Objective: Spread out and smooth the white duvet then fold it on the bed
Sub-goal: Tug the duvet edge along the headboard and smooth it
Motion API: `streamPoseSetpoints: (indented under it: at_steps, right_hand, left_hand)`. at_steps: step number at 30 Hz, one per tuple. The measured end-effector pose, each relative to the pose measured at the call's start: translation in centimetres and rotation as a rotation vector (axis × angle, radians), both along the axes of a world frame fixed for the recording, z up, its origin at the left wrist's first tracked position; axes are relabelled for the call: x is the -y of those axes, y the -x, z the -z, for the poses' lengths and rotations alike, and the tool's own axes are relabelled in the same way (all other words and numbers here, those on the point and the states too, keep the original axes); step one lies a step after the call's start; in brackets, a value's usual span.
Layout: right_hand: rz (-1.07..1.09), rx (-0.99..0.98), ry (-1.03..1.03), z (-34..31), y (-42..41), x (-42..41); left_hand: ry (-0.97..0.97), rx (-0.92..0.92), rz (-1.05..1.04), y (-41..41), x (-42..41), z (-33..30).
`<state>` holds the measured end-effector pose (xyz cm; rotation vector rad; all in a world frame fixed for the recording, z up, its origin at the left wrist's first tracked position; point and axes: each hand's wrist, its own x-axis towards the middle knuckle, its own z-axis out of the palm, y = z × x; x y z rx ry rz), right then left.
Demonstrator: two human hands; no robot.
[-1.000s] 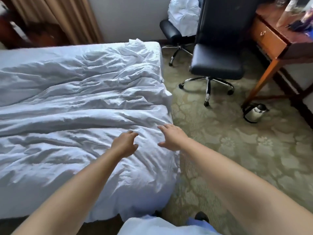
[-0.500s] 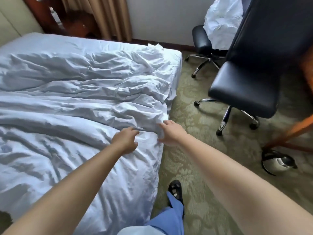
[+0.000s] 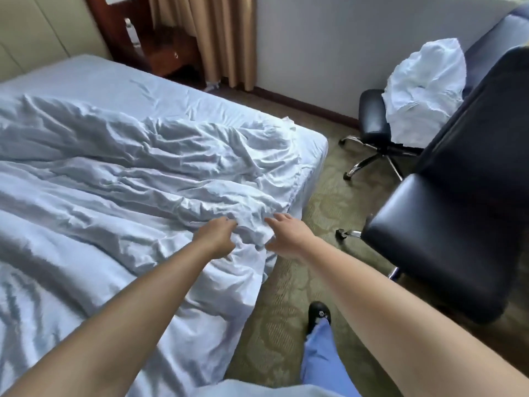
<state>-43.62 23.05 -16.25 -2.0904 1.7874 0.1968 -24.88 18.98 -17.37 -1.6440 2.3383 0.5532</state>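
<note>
— Two hands are down on the white duvet (image 3: 137, 179), close together near the bed's right-hand edge, at about five o'clock from the middle of the bed (image 3: 310, 147). Where do we stand?

— We judge this the spreading step, barely begun. Our left hand (image 3: 216, 235) is curled into a loose fist with cloth bunched at the fingertips, so it seems to have a pinch of the duvet. Our right hand (image 3: 289, 234) lies mostly open, fingers stretched over a ridge of fabric; whether it grips anything we cannot tell.

— And the duvet itself?

— It lies heaped in long wrinkles across the mattress, one side hanging over the edge toward the floor at our six o'clock. Bare sheet shows at eleven to twelve o'clock, so it does not cover the bed evenly.

— What does the next move call for?

— A firm hold with both hands on the near edge, then a pull or shake to flatten the ridges before any folding.

— Anything in our way?

— A black office chair (image 3: 446, 233) stands near the bed at three o'clock, narrowing the aisle. A second chair (image 3: 372, 124) at one o'clock carries a pile of white linen (image 3: 423, 93). Our foot (image 3: 318, 315) is on the carpet beside the hanging cloth; we could tread on it.
</note>
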Motion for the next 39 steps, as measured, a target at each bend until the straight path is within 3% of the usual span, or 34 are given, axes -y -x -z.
streamPoseSetpoints:
  at_steps: [14,22,27,34,39]
  right_hand:
    - [-0.225,0.058,-0.094,1.0,13.1,26.4]
    - [-0.43,-0.058,-0.13,3.5,13.0,40.3]
    - [-0.503,-0.17,-0.2,4.4,13.3,48.5]
    - [-0.605,-0.197,-0.227,5.4,13.3,58.2]
    - [-0.768,-0.213,-0.237,9.6,13.0,65.4]
  left_hand:
    - [-0.056,0.06,-0.311,12.8,19.2,-0.2]
    - [-0.103,-0.062,-0.465,14.6,31.4,3.0]
    - [-0.232,-0.153,-0.552,15.0,37.6,5.2]
    - [-0.285,-0.246,-0.691,16.4,44.1,6.5]
    - [-0.328,-0.292,-0.881,18.8,48.5,9.9]
